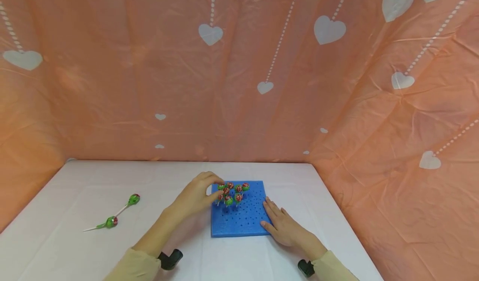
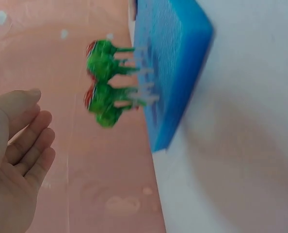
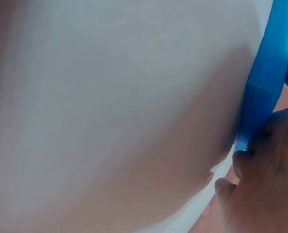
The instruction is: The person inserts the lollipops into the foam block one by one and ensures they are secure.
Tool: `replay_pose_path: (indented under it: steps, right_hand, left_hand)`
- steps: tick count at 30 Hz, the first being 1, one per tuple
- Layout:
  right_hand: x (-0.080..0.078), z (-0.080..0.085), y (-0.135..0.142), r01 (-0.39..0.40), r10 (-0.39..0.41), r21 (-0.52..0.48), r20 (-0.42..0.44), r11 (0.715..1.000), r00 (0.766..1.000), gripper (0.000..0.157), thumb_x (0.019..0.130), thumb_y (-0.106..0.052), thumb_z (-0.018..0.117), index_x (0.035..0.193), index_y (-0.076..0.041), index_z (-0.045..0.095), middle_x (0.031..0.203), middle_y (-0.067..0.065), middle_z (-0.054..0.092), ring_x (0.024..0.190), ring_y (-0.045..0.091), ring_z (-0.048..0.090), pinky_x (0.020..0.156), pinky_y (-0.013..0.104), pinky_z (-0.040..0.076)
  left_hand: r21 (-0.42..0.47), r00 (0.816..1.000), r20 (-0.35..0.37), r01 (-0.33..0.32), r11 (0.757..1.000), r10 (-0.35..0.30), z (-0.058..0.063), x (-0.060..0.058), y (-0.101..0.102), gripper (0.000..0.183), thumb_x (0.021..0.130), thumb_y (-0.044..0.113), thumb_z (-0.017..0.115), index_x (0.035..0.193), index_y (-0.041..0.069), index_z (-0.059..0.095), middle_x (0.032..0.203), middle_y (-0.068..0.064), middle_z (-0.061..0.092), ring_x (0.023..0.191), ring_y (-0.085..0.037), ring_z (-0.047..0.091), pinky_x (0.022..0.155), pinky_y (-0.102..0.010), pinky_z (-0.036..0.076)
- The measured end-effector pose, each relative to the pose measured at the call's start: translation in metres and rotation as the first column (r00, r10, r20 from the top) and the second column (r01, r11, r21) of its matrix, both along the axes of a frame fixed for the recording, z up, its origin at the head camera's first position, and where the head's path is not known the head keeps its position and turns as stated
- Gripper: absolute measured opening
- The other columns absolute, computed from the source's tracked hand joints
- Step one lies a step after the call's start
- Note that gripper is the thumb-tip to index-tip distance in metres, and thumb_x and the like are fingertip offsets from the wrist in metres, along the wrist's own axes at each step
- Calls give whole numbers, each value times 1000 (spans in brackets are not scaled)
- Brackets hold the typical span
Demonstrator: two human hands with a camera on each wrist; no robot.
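Several lollipops [image 1: 228,200] in green and red wrappers stand by their sticks in a blue foam block [image 1: 243,225] dotted with small holes. They cluster at its far left part. My left hand [image 1: 196,194] hovers beside the cluster. In the left wrist view its fingers [image 2: 31,145] are loosely bent and hold nothing, with a gap between them and the lollipop heads [image 2: 103,60]. At the block's right edge my right hand [image 1: 284,227] rests with straight, spread fingers. The right wrist view shows that hand [image 3: 265,189] against the block's side [image 3: 265,82], partly cut off.
Two more wrapped lollipops lie on the white table [image 1: 56,252] at the left, one nearer [image 1: 111,222] and one farther [image 1: 133,199]. Behind and to the right hangs an orange curtain [image 1: 239,119] with white hearts.
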State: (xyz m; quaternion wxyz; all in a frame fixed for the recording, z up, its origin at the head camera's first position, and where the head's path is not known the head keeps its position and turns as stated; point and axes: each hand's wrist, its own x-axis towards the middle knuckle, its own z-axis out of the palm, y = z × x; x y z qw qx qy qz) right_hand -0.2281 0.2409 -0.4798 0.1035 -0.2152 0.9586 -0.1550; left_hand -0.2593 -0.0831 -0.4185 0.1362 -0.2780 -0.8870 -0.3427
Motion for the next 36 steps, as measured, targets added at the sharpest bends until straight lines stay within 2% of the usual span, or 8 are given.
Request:
replay_pose_path:
  steps: [8, 10, 15, 24, 31, 36]
  right_hand:
    - [1, 1, 0, -4, 4, -14, 1, 1000, 1000, 75, 111, -47, 44, 163, 3, 22, 172, 19, 14, 158, 38, 18, 124, 63, 20]
    - [1, 2, 0, -8, 8, -15, 1, 1000, 1000, 75, 111, -47, 43, 163, 3, 22, 172, 19, 14, 158, 38, 18, 124, 63, 19]
    - [0, 1, 0, -12, 12, -15, 3, 1000, 1000, 75, 111, -48, 42, 163, 2, 21, 172, 18, 13, 158, 37, 17, 125, 62, 19]
    - [1, 2, 0, 0, 0, -13, 7, 1000, 1000, 74, 111, -46, 43, 163, 2, 22, 172, 18, 13, 158, 37, 17, 125, 63, 18]
    - [1, 1, 1, -7, 7, -20, 6, 1000, 1000, 75, 111, -47, 42, 163, 2, 21, 172, 18, 13, 158, 38, 17, 125, 64, 18]
    - [0, 1, 1, -11, 12, -24, 10, 1000, 1000, 75, 111, -48, 41, 163, 2, 21, 172, 18, 13, 158, 38, 16, 124, 64, 18]
  left_hand:
    - [45, 993, -106, -43, 998, 48, 0, -1, -38, 26, 90, 10, 83, 114, 9, 75, 113, -2, 71, 105, -24, 67, 91, -45, 59]
    - [51, 991, -114, -58, 997, 63, 0, 0, -49, 25, 89, 8, 82, 114, 8, 75, 113, -3, 71, 104, -25, 67, 90, -46, 59]
    - [39, 988, -99, -115, 993, 118, -1, 3, -79, 25, 89, 7, 82, 113, 8, 74, 112, -3, 72, 104, -27, 67, 90, -49, 58]
    - [-17, 981, -68, -181, 983, 180, -13, 9, -136, 23, 89, 5, 80, 112, 5, 74, 109, -5, 72, 99, -29, 66, 87, -51, 55]
    - [-81, 978, 13, -206, 975, 208, -19, 13, -172, 24, 93, 8, 77, 116, 2, 73, 113, -9, 71, 105, -34, 67, 85, -51, 58]
    - [-141, 972, 58, -218, 966, 228, -24, 11, -190, 25, 93, 9, 77, 115, -1, 72, 111, -13, 70, 105, -37, 66, 86, -56, 56]
